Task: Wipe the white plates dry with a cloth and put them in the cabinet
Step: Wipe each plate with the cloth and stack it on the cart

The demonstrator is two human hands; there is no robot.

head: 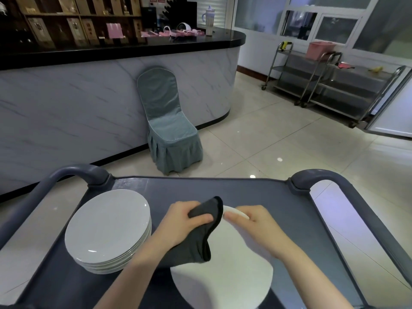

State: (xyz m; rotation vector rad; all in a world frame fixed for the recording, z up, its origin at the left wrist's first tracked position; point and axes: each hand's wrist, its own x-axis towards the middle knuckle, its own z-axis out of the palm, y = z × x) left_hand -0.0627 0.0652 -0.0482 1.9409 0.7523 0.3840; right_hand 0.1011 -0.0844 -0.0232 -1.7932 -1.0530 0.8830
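Note:
One white plate (225,273) is held tilted above the dark blue cart (245,192), its far rim raised. My right hand (256,226) grips that far rim. My left hand (180,221) is closed on a dark grey cloth (200,237), which is pressed against the plate's upper left edge and hangs down over its face. To the left, a stack of several white plates (107,228) rests on the cart's top tray.
The cart's curved handles (73,172) rise at the left and right. Beyond it stand a chair with a teal cover (169,130), a marble-fronted counter (89,103) with a black top, and steel trolleys (334,85) at the right on the tiled floor.

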